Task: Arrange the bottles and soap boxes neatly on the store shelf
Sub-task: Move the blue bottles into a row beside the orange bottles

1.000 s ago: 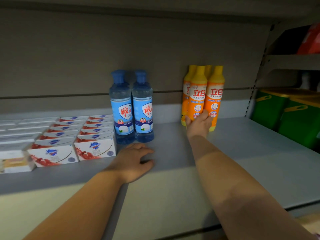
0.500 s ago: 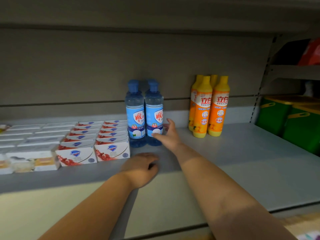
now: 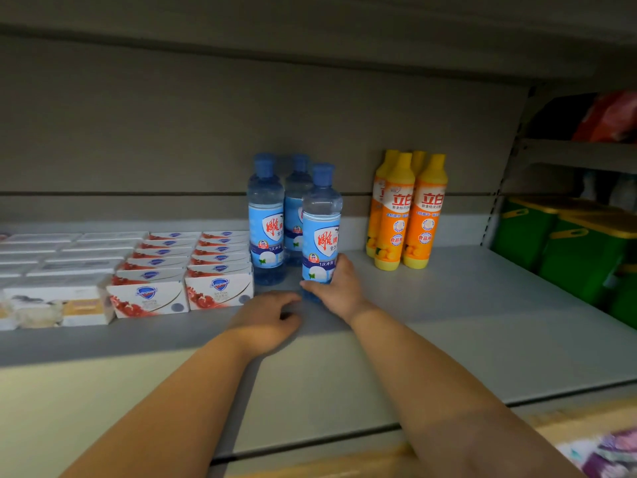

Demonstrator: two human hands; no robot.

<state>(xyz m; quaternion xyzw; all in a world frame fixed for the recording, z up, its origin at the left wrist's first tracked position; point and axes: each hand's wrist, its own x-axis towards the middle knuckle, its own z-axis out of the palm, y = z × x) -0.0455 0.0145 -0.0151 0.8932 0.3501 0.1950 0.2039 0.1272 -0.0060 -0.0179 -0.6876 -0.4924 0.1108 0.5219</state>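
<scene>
On the grey shelf (image 3: 448, 322) stand three blue bottles. My right hand (image 3: 339, 288) grips the base of the front blue bottle (image 3: 322, 229), which stands forward of the other two blue bottles (image 3: 266, 219). My left hand (image 3: 267, 320) rests on the shelf just left of it, fingers loosely curled, holding nothing. To the right stand several orange bottles (image 3: 410, 208) with yellow caps, close together. Rows of red-and-white soap boxes (image 3: 186, 270) fill the shelf to the left of the blue bottles, with paler soap boxes (image 3: 51, 270) further left.
Green bins (image 3: 568, 246) with yellow lids sit in the neighbouring bay on the right, past a shelf upright (image 3: 506, 167). An upper shelf (image 3: 310, 15) hangs overhead. Bare shelf lies between the blue and orange bottles and in front of the orange ones.
My right hand left the orange bottles, moved left to the blue bottles, took hold of one and drew it forward. My left hand stayed on the shelf.
</scene>
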